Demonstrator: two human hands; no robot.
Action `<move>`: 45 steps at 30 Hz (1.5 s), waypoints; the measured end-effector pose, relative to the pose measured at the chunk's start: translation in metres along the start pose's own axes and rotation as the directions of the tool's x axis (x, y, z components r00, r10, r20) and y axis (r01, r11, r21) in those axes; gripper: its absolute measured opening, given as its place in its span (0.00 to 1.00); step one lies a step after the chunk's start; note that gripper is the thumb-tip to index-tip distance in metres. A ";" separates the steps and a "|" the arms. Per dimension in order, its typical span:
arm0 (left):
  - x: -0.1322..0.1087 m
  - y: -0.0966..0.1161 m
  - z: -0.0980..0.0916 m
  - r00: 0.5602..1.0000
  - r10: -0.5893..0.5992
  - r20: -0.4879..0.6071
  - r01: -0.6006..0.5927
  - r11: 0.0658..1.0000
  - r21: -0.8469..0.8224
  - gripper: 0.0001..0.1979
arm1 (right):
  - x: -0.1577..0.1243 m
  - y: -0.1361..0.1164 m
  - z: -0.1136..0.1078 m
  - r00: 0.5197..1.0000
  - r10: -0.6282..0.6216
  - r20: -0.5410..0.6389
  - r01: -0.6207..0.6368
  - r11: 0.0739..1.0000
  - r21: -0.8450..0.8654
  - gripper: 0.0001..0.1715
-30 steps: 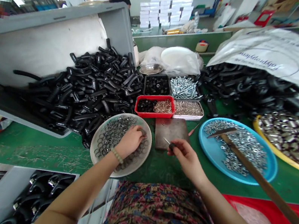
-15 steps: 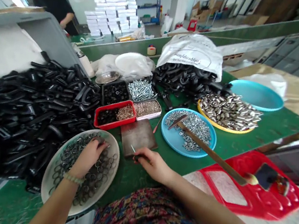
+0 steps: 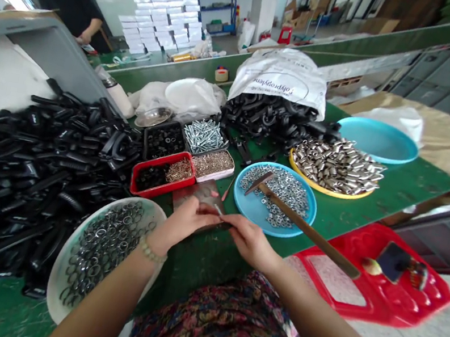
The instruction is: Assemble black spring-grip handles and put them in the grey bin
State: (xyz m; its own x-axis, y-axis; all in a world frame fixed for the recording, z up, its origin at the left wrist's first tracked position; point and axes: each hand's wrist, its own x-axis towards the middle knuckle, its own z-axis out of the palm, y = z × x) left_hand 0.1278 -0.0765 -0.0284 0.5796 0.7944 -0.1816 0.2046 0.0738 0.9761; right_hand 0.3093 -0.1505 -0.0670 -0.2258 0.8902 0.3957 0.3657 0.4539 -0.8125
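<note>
My left hand and my right hand meet over the metal plate at the bench's front. Between the right fingers is a small dark part with a thin bright metal pin. The left fingers are pinched together at its other side; what they hold is hidden. Under my left forearm stands a white bowl of metal rings. Beyond the plate sit a red tray of small black and brass-coloured pieces and a tin of tiny fasteners.
A hammer lies across a blue tray of nuts, its handle overhanging a red plastic stool. Black plastic parts are heaped at left. A yellow tray holds metal fittings. Another person stands behind.
My left hand has left the ring bowl and moved right to meet my right hand. The small dark part with the pin is now between both hands. The view has shifted slightly.
</note>
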 end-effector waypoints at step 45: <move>-0.056 0.029 -0.035 0.874 0.441 -0.205 -0.344 0.858 0.381 0.18 | 0.034 -0.021 0.032 0.876 0.402 0.265 -0.460 0.531 0.712 0.13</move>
State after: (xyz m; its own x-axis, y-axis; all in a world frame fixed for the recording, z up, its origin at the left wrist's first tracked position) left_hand 0.0737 -0.0984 0.0140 0.4350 0.8503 0.2963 0.2765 -0.4393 0.8547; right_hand 0.2653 -0.1308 -0.0502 -0.2903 0.9523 -0.0938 -0.3448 -0.1956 -0.9181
